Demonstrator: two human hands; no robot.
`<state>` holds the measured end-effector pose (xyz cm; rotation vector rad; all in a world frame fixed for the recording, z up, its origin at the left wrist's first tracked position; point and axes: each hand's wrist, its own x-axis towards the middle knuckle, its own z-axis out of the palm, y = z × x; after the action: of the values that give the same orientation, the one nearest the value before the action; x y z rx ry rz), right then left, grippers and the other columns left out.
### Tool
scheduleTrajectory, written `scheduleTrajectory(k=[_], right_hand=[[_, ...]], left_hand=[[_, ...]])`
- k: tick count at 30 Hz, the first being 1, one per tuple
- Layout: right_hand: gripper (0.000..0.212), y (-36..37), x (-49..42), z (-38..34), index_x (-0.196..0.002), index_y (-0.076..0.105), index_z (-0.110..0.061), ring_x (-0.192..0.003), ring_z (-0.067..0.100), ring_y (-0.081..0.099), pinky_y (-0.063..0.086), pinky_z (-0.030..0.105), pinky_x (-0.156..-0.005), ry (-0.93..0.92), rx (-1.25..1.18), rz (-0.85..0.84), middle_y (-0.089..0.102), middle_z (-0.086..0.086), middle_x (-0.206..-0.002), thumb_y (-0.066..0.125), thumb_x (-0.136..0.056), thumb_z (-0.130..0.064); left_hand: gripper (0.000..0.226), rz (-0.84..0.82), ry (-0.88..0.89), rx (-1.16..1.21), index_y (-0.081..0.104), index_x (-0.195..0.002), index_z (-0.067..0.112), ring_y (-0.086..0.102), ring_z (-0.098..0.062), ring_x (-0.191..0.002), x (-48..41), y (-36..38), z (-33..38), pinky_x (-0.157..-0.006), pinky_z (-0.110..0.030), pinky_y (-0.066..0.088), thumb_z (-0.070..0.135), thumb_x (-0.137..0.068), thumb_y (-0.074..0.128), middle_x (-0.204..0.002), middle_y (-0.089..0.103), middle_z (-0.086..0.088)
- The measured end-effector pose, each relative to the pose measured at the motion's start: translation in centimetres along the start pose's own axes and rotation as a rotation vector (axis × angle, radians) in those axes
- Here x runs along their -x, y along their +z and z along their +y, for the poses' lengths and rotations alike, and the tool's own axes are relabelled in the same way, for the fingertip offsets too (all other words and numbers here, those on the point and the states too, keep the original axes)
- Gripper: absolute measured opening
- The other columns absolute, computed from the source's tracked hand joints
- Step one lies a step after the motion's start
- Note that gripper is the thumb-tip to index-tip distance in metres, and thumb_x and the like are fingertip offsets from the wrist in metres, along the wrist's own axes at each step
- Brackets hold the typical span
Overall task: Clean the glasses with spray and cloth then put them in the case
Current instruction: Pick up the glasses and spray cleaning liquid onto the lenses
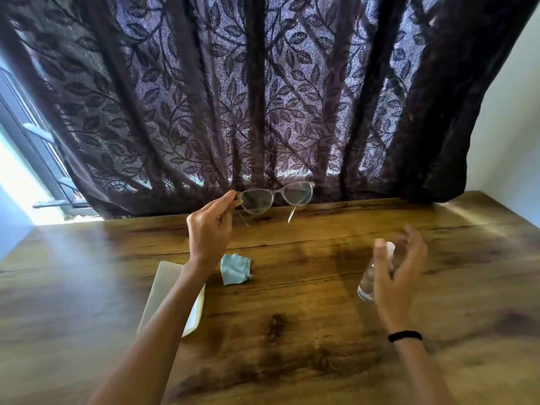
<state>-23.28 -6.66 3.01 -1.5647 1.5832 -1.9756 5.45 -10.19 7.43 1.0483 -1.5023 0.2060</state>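
Two bare forearms reach in from the near edge over a wooden table (pixel 292 331) with dark grain patches. Black band (pixel 404 336) on the right wrist. Pale flat case (pixel 163 287) lies on the table at near left, partly hidden under the left forearm; cannot tell if it is open or closed. Light blue cloth (pixel 235 268) sits crumpled on the table just beyond the case, beside the left wrist, touched by neither hand. Clear spray bottle (pixel 366 280) with a white cap is at mid right, blurred, so any print on it is unreadable. Right hand (pixel 394 276) is right at the bottle, motion-blurred, fingers spread wide and relaxed, with its thumb (pixel 380 249) across the front of the cap; cannot tell whether it actually touches the bottle. Left hand (pixel 209 229) is raised further out, its fingertips (pixel 230 197) pinching the glasses (pixel 276 197) at the left end of the frame, other fingers curled in. Glasses have a clear frame, are held up in the air above the far table edge, both temple arms unfolded and pointing down toward the table. Dark leaf-patterned curtain (pixel 263 97) hangs behind the table. Bright window (pixel 26 135) at far left, pale wall (pixel 514 112) at right.
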Motion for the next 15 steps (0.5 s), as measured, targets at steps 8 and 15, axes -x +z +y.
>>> scheduleTrajectory(k=[8, 15], right_hand=[[0.025, 3.2, -3.6, -5.1, -0.115, 0.061, -0.007, -0.099, 0.022, 0.052, 0.041, 0.028, -0.09, -0.31, 0.078, 0.016, 0.059, 0.01, -0.105, 0.05, -0.094, -0.014], [0.031, 8.0, -3.6, -3.5, -0.116, 0.061, -0.005, -0.1, 0.027, 0.056, 0.046, 0.034, -0.088, -0.157, 0.177, -0.341, 0.062, 0.011, -0.11, 0.061, -0.086, -0.012]], left_hand=[[0.027, 0.026, 0.007, 0.057, 0.063, -0.107, -0.006, 0.068, -0.015, -0.084, -0.3, 0.0, 0.1, -0.077, -0.01, 0.051, -0.007, -0.08, 0.062, -0.096, 0.066, -0.005], [0.028, 0.025, 0.007, 0.109, 0.061, -0.11, -0.004, 0.068, -0.012, -0.085, -0.3, 0.3, 0.2, -0.076, -0.013, 0.053, 0.0, -0.082, 0.062, -0.097, 0.066, -0.004]])
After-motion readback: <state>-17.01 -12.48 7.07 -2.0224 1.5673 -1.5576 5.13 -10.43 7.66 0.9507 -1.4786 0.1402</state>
